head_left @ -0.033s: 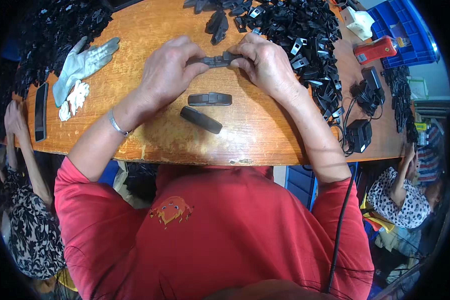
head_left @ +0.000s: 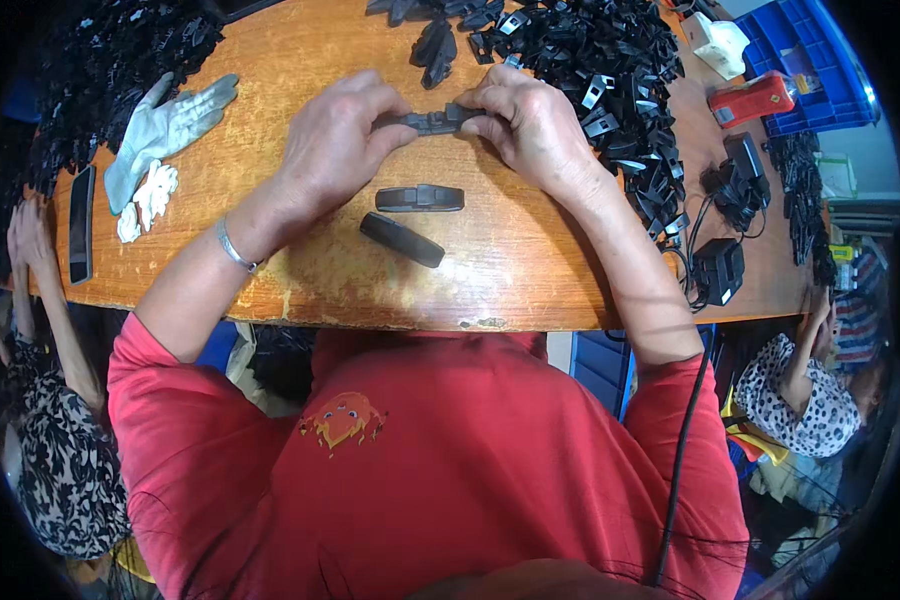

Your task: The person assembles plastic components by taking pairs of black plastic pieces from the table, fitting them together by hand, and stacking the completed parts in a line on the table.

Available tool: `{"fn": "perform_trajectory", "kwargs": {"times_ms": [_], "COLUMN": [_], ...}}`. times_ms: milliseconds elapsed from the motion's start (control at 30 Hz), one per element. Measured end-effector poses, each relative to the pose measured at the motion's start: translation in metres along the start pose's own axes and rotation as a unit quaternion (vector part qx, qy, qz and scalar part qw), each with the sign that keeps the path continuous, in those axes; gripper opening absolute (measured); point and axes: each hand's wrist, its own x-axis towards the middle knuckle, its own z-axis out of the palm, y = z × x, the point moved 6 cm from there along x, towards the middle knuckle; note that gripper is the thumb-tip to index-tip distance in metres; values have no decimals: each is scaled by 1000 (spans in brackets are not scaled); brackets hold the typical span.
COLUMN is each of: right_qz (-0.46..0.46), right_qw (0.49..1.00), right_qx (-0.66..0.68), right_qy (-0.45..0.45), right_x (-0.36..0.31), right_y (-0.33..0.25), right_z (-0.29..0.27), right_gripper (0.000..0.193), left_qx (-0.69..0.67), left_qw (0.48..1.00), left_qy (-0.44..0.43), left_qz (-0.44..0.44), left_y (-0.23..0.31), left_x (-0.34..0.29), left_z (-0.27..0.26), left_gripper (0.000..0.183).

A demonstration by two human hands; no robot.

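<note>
Between both hands is a slim black plastic piece (head_left: 432, 123), held level just above the table. My left hand (head_left: 338, 140) pinches its left end, and my right hand (head_left: 532, 125) grips its right end; the fingers hide both ends. Below them, toward me, lie two similar long black plastic pieces: one level (head_left: 420, 198), the other slanted (head_left: 402, 240). Just beyond my hands rests a small dark plastic part (head_left: 435, 55), close to a large heap of black plastic parts (head_left: 610, 60), some with shiny metal bits.
On the left of the wooden table (head_left: 510, 280) are another black heap (head_left: 120, 70), a grey-white glove (head_left: 165, 130), crumpled white material (head_left: 153, 198) and a phone (head_left: 82, 225). To the right are black cabled devices (head_left: 720, 270), a red bottle (head_left: 755, 98) and a blue crate (head_left: 810, 60). Co-workers sit at both sides.
</note>
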Motion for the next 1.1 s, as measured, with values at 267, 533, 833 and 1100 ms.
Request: {"fn": "perform_trajectory", "kwargs": {"times_ms": [267, 533, 833, 1100], "right_qz": [-33, 78, 138, 143], "right_qw": [999, 997, 966, 968], "right_qx": [2, 5, -217, -205], "right_qy": [6, -5, 4, -5], "right_x": [-2, -8, 21, 15], "right_y": [-10, 7, 38, 33], "right_z": [11, -28, -3, -13], "right_gripper": [23, 24, 28, 29], "left_qx": [-35, -134, 145, -299], "left_qw": [998, 988, 983, 942], "left_qy": [16, -73, 104, -42], "left_qz": [46, 37, 43, -149], "left_y": [11, 2, 10, -34], "left_x": [7, 27, 94, 75], "left_z": [5, -2, 21, 29], "left_gripper": [17, 23, 28, 44]}}
